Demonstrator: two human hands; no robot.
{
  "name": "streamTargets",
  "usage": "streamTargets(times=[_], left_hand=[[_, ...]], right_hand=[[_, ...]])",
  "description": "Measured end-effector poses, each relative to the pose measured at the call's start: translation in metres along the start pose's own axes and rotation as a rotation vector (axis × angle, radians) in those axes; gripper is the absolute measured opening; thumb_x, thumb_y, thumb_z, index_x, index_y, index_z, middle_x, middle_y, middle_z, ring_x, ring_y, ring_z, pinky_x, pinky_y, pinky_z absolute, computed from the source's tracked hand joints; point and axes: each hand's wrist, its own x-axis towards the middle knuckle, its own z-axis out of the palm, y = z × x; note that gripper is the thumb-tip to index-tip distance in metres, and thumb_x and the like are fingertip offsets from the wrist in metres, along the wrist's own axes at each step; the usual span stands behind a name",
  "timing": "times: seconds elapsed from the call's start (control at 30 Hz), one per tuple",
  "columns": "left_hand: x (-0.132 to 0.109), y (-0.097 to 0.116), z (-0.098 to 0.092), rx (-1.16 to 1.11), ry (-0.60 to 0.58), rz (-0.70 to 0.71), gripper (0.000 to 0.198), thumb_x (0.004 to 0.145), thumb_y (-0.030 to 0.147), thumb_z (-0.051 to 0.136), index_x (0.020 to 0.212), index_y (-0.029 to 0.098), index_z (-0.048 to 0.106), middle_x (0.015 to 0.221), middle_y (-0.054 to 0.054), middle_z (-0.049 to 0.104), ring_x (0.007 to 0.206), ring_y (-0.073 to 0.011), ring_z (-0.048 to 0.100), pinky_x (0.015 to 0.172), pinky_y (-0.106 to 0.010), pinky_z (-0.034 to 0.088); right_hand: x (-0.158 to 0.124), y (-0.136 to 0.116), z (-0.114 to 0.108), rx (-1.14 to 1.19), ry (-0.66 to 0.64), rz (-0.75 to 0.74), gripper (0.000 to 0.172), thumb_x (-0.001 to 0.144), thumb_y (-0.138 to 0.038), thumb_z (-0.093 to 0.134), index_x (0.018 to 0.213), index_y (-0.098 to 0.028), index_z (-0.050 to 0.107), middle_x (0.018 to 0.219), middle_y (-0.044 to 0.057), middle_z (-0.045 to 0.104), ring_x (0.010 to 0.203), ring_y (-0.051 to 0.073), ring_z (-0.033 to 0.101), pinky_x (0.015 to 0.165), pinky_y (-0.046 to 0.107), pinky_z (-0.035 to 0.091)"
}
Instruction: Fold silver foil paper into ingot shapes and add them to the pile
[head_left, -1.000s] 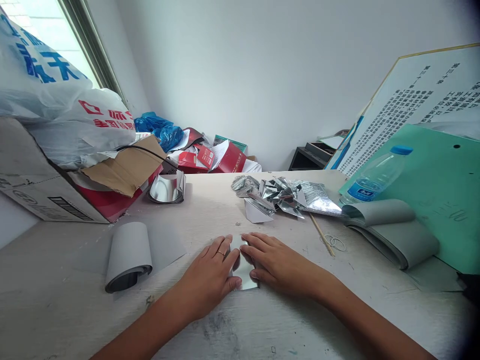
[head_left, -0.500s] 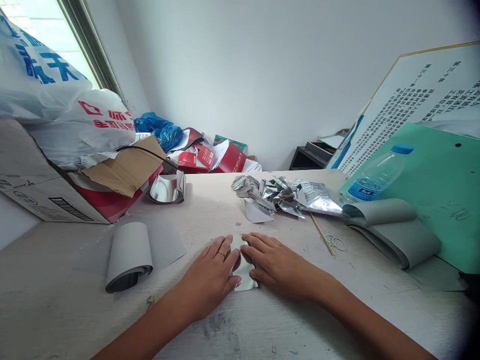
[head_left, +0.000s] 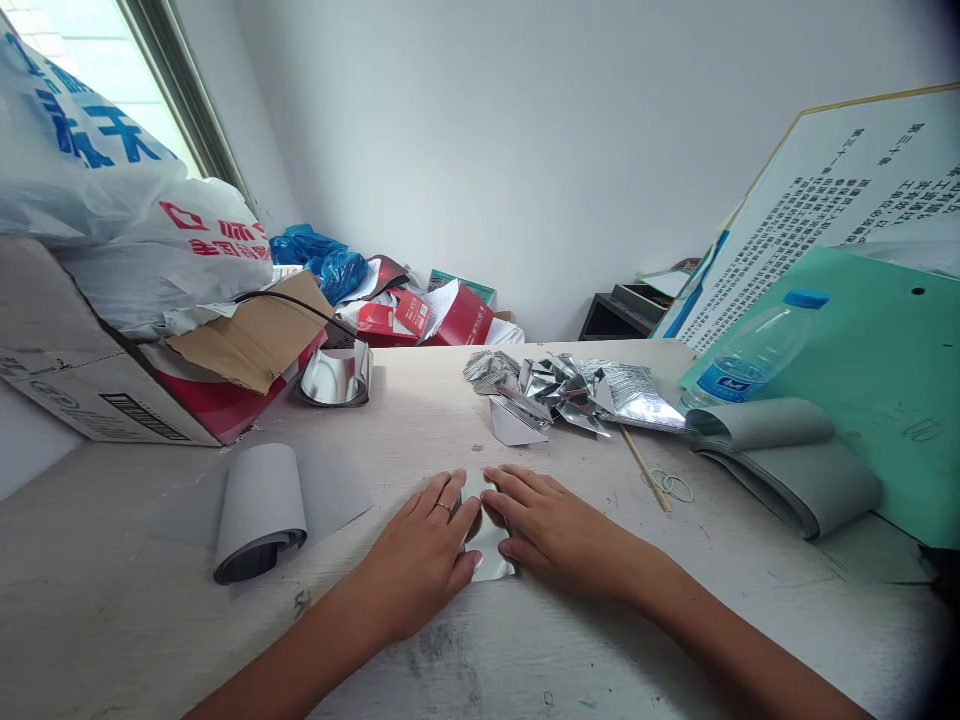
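Pale table (head_left: 420, 425) bears foil scraps (head_left: 555, 390), grey roll (head_left: 262, 500); left fingers (head_left: 430, 498), right fingers (head_left: 525, 484) slightly spread on silvery sheet (head_left: 491, 564).

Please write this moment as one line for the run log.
left hand touching silvery sheet; right hand touching same sheet; farther back: silvery scraps; at left: pale roll

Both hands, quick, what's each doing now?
Left hand: open, resting on the shiny silver metallic-looking rectangular sheet.
Right hand: open, resting on the same sheet.

The scuffed, pale bench (head_left: 585, 650) carries a silvery sheet (head_left: 491, 562), a cardboard box (head_left: 90, 392) with a shiny coil (head_left: 332, 380) beside it, crumpled foil scraps (head_left: 559, 388), a thin stick (head_left: 644, 467) and white loops (head_left: 684, 489).
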Motion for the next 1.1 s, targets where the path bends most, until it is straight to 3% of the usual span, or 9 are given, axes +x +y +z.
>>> streamTargets(times=[0.47, 1.1], left_hand=[[0.0006, -0.0002, 0.001, -0.052, 0.084, 0.006, 0.02, 0.092, 0.028, 0.059, 0.112, 0.023, 0.056, 0.155, -0.009, 0.038, 0.143, -0.0319, 0.034, 0.113, -0.054, 0.037], [0.0013, -0.0021, 0.0027, -0.047, 0.099, 0.029, 0.029, 0.092, 0.027, 0.061, 0.12, 0.024, 0.054, 0.152, -0.007, 0.041, 0.142, -0.0299, 0.034, 0.114, -0.051, 0.036]], right_hand=[[-0.0004, -0.0005, -0.001, 0.019, 0.014, -0.008, 0.043, 0.095, -0.035, 0.053, 0.135, -0.02, 0.051, 0.154, 0.011, 0.037, 0.144, 0.028, 0.031, 0.118, 0.048, 0.034], [-0.0023, 0.001, -0.0075, 0.106, -0.022, 0.016, 0.046, 0.092, -0.039, 0.057, 0.134, -0.022, 0.052, 0.156, 0.008, 0.035, 0.145, 0.028, 0.029, 0.12, 0.048, 0.031]])
